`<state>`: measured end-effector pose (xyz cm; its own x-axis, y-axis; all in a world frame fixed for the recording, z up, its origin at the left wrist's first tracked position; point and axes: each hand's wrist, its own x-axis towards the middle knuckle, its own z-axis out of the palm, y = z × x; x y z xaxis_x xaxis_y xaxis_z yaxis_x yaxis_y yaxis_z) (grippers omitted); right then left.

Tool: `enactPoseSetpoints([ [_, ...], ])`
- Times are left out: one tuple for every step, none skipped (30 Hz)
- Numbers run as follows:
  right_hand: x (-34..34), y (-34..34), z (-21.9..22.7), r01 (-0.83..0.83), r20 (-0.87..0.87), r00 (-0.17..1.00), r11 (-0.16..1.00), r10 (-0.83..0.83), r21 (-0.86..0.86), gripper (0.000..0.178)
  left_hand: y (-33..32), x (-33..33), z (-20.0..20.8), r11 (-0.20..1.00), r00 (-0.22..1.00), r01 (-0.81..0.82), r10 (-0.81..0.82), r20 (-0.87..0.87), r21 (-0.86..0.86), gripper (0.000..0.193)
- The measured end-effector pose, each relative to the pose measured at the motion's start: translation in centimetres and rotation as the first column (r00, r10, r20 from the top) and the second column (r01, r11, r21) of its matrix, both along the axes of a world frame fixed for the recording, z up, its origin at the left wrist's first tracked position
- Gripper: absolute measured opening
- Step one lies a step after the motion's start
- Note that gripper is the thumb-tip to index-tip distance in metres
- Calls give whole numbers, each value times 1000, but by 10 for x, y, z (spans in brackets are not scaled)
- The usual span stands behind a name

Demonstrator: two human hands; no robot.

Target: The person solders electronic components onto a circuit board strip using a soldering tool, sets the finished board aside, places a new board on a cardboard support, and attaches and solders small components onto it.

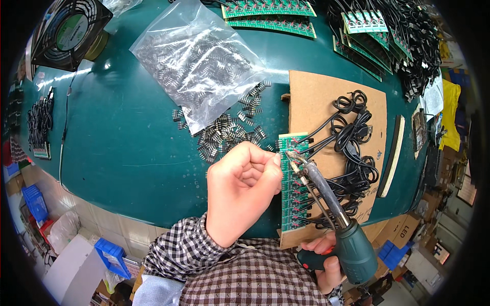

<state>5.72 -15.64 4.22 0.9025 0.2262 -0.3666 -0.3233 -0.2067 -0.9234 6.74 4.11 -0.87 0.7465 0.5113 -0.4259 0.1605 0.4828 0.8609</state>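
Observation:
My left hand [242, 191] is closed, thumb and forefinger pinched at the left edge of a long green circuit board [292, 209]. Whatever sits between the fingertips is too small to make out. My right hand [326, 262] grips the dark green handle of a soldering gun [354, 247]. The gun's metal tip meets the upper part of the board, close to my left fingertips. Black cables [352, 137] run from the board's right side and lie coiled on a brown cardboard sheet [317, 94] under it. Small black pin connectors [224, 133] lie in a loose pile beyond my left hand.
A clear plastic bag [196, 58] of connectors lies on the green table [122, 137]. A black fan [71, 33] stands far left, near a cable bundle [41, 120]. Stacked boards [270, 7] and heaped black cables [421, 51] fill the far right. A pale strip [392, 155] lies beside the cardboard.

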Motion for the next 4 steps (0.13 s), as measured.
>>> enactPoseSetpoints([
  [0, 0, 0, 0, 0, 1000, 1000, 0, -1, 52, 0, 0, 0, 1000, 1000, 3, -3, -7, 1, 7],
  [1, 0, 1, -8, -3, 1000, 1000, 8, 0, 52, 0, 0, 0, 1000, 1000, 3, -3, -7, 1, 7],
  [1, 1, 1, -16, -6, 1000, 1000, 16, 1, 53, 0, 0, 0, 1000, 1000, 7, -7, -4, 3, 7],
  [1, 1, 1, -16, -7, 1000, 1000, 16, 1, 53, 0, -1, 0, 1000, 1000, 11, -11, -1, 5, 7],
])
